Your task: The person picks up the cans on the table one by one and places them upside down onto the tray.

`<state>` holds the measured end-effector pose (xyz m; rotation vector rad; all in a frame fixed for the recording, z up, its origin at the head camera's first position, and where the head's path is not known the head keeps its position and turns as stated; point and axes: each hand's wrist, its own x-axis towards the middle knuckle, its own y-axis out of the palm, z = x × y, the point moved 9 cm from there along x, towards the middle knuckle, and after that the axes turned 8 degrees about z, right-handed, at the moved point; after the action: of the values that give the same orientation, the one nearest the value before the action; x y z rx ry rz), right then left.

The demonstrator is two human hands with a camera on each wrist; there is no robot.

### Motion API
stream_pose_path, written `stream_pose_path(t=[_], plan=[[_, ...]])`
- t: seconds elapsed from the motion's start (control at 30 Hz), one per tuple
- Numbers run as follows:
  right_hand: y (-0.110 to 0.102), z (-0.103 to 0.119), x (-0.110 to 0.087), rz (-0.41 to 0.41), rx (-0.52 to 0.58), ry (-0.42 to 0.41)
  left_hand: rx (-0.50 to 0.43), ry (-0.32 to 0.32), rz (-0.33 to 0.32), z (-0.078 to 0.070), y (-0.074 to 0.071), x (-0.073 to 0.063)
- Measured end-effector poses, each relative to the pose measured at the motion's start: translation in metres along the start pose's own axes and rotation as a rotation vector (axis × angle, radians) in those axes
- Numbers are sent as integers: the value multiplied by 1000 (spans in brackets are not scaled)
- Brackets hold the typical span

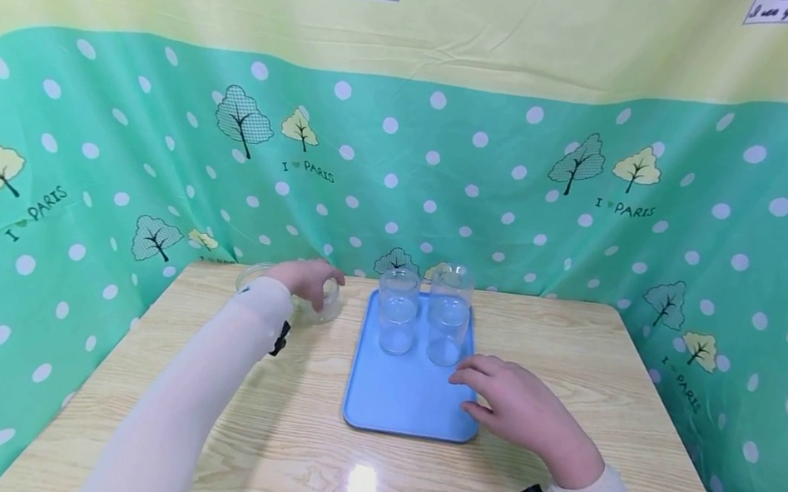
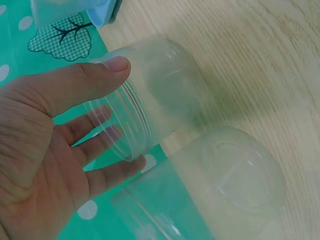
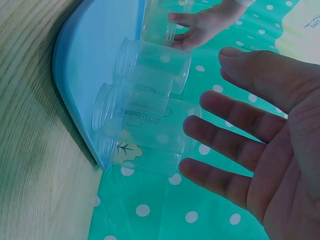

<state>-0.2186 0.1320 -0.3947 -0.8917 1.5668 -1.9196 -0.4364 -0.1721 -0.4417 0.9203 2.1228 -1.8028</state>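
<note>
On the left of the table, my left hand point(image 1: 306, 278) holds a clear plastic jar point(image 1: 327, 304) by its threaded neck. Its thumb lies along one side and its fingers reach round the other in the left wrist view. That jar's point(image 2: 167, 87) base is toward the tabletop. A second clear jar point(image 2: 235, 175) stands beside it, mostly hidden by my left hand in the head view. Several clear jars point(image 1: 397, 330) stand on a blue tray point(image 1: 409, 408), threaded ends down in the right wrist view. Over the tray's right edge hovers my right hand point(image 1: 516, 402), fingers spread and holding nothing.
A light wooden table point(image 1: 290, 450) carries everything. Green and yellow patterned cloth point(image 1: 449, 178) hangs round its back and both sides. Bare wood lies between the left jars and the tray, and to the tray's right.
</note>
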Motion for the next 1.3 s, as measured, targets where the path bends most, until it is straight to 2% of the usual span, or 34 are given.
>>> stream_pose_path(t=[0.37, 0.53, 0.7, 0.8, 0.97, 1.3], plan=[[1, -1, -1, 17, -1, 15, 44, 106, -49, -17, -10, -16], [-1, 0, -2, 6, -3, 10, 97, 125, -65, -18, -10, -16], [-2, 1, -2, -12, -15, -4, 108, 142, -79, -20, -7, -20], [-1, 1, -2, -19, -20, -8, 113, 172, -108, -24, -7, -26], [-2, 1, -2, -14, -17, -5, 175, 230, -155, -29, -3, -39], [-4, -1, -2, -5, -10, -6, 274, 304, -188, -37, 4, -62]])
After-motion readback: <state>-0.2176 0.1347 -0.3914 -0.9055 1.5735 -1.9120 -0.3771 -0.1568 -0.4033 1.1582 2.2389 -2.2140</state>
